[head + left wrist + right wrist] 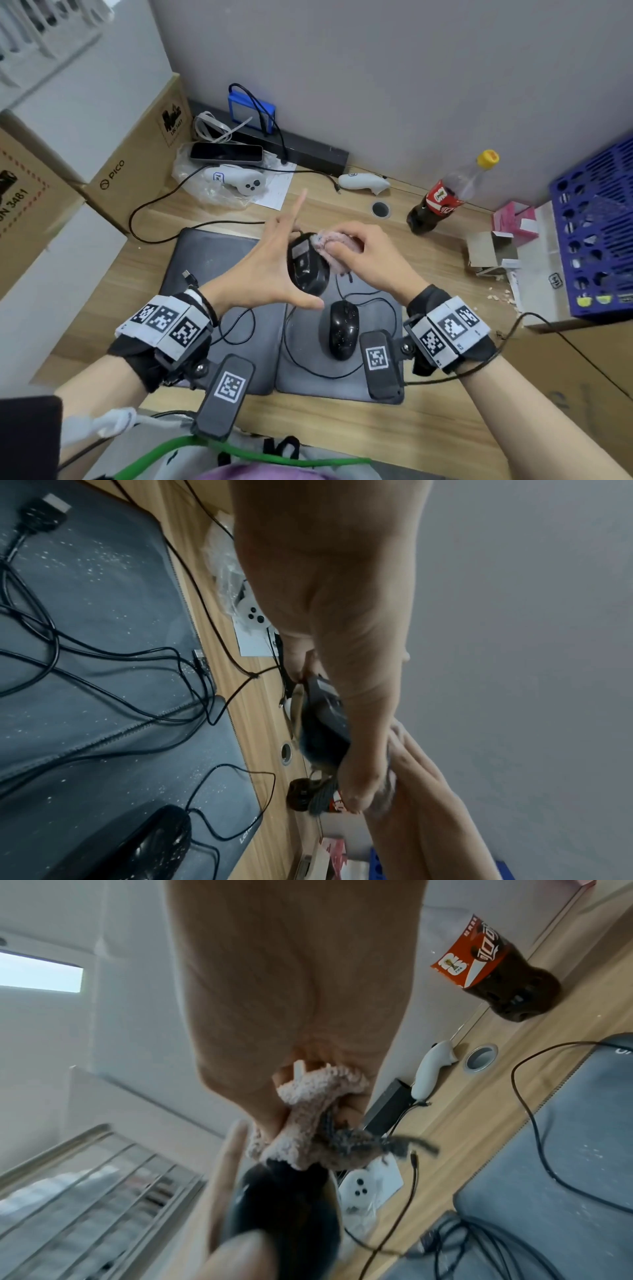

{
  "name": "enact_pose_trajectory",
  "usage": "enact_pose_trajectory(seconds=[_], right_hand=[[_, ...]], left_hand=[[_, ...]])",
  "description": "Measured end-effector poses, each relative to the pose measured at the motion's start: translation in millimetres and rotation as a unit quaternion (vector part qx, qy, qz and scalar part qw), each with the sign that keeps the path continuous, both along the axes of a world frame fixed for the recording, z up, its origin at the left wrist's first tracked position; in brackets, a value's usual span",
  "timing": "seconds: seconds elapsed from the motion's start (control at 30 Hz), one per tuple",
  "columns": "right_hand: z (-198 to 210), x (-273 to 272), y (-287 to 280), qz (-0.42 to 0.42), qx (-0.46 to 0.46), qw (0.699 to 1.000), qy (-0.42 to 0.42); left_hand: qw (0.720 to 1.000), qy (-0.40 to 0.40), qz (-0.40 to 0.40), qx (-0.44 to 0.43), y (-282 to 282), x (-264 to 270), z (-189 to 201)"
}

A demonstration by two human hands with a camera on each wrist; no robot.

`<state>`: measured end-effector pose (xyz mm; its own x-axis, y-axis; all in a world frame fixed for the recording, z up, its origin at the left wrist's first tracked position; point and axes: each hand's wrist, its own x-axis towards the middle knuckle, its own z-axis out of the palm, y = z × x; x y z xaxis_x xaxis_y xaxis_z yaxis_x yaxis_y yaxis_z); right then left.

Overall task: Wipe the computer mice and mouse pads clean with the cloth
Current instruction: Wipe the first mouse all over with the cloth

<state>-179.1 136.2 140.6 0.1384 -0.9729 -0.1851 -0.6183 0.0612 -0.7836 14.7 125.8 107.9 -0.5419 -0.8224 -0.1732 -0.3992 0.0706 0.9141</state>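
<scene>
Between my hands, lifted above the worktop (428, 260), sits a black mouse (308, 263) turned underside up: my left hand (263, 270) grips it with thumb below and fingers behind, index finger pointing away. My right hand (363, 257) pinches the bunched pinkish cloth (337, 248) against its far end. Just below my hands, a second mouse (343, 329) rests on the grey mouse pads (233, 253).

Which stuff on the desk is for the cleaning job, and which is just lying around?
For the job: held mouse, cloth, second mouse, left mouse pad, right mouse pad.

Just lying around: cola bottle, white controllers, phone, blue crate.
</scene>
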Motion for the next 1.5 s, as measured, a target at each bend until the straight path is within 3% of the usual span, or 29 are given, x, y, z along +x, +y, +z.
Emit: enact_pose_trajectory(seconds=[0.2,0.4,0.5,0.63,0.7,0.83,0.93,1.03,1.1,1.27,1.33,1.5], right_hand=[[9.9,-10.4,24.1,0.059,-0.015,0.998,-0.026],[7.2,-13.3,1.2,-0.014,-0.052,0.999,0.009],[8.1,-9.2,11.6,0.014,-0.060,0.998,0.014],[7.4,-13.2,34.6,0.055,-0.045,0.995,-0.073],[7.3,-16.5,36.0,0.058,-0.047,0.994,-0.083],[7.3,-15.6,19.1,0.012,-0.080,0.996,-0.024],[9.7,-12.4,11.7,0.006,-0.089,0.996,-0.009],[13.2,-11.1,23.5,0.051,-0.089,0.994,-0.042],[13.0,-10.4,29.8,0.065,-0.090,0.992,-0.064],[18.1,-2.5,9.6,0.009,-0.119,0.991,-0.068],[21.5,4.9,2.7,-0.001,-0.134,0.989,-0.067],[23.2,16.0,11.0,0.075,-0.125,0.983,-0.111]], left_hand=[[0.999,0.012,0.029,-0.007,4.3,-7.8,1.3],[0.999,0.030,0.000,-0.012,12.6,-17.8,8.8],[0.998,0.036,0.054,-0.006,9.2,-15.9,6.0],[0.991,0.055,0.121,0.015,9.0,-13.8,4.4],[0.992,0.058,0.107,0.017,11.7,-14.3,4.8],[0.999,0.043,0.032,0.004,13.7,-20.4,8.5],[0.997,0.048,0.067,0.010,7.3,-21.8,7.7],[0.988,0.081,0.123,0.040,2.1,-18.3,2.2],[0.985,0.101,0.118,0.076,0.8,-15.7,-0.9],[0.972,0.159,0.076,0.155,-2.5,-16.6,-1.4],[0.961,0.188,0.095,0.177,-5.4,-14.6,-0.1],[0.931,0.251,0.142,0.223,-11.3,0.5,-4.4]])
